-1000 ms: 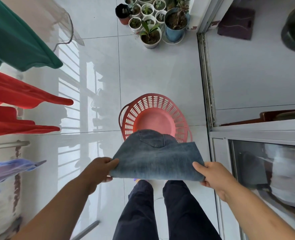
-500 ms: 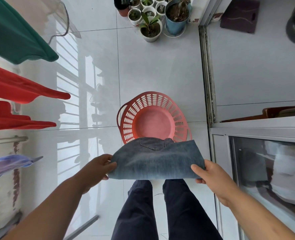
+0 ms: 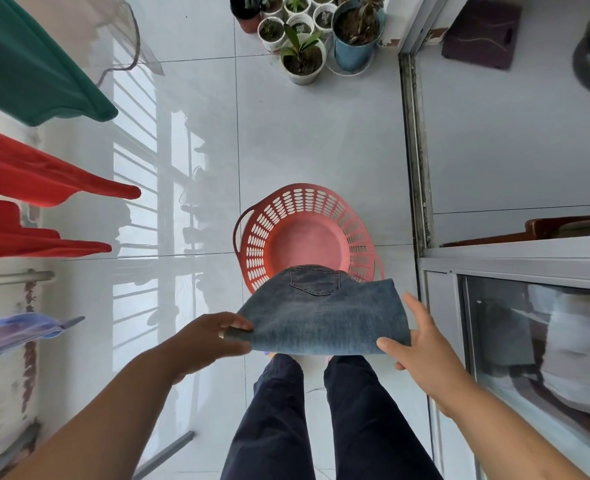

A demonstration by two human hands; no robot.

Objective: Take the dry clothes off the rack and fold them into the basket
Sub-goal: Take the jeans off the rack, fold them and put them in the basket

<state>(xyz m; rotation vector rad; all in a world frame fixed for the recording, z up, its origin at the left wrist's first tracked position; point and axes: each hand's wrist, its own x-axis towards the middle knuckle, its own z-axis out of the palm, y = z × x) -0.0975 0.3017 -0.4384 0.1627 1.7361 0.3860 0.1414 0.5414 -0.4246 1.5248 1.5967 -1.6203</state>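
While we are pinching the folded jeans (image 3: 324,317) at 9 o'clock with the left hand (image 3: 214,337) and 3 o'clock with the right hand (image 3: 421,341), we are aiming to lower both sides evenly into the basket (image 3: 262,230) at 12 o'clock.

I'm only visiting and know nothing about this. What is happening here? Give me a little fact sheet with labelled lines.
Held item: folded jeans, back pocket facing up
Left hand: pinches the left edge of the jeans
Right hand: thumb on top of the right edge
Basket: red, on the floor below and beyond the jeans, which are not yet in it
Hanging at left: green garment, red garments, purple garment
Far floor: potted plants
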